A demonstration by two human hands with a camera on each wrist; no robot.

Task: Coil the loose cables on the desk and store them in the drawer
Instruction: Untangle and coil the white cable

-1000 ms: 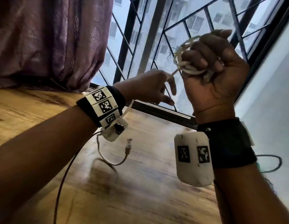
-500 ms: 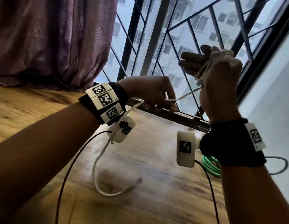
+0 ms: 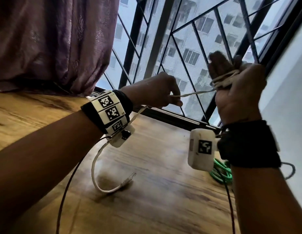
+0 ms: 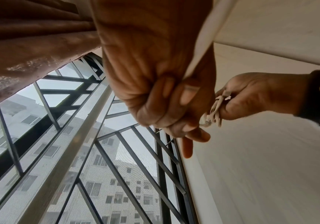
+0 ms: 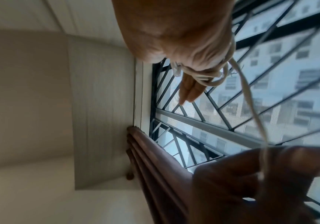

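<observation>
White cable [image 3: 195,94] wound round straight-fingered right hand [image 3: 234,92]; left hand [image 3: 155,92] pinches its taut strand.

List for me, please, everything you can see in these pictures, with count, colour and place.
white cable: one, partly wound round the right hand, free end hanging over the desk
green cable: one, coiled on the desk behind the right wrist
desk: one, brown wood, below the hands
curtain: one, purple, upper left
window: one, dark diagonal bars, behind the hands
wall: white, right
left hand: fingers pinching the white cable
right hand: raised, carrying the turns
</observation>
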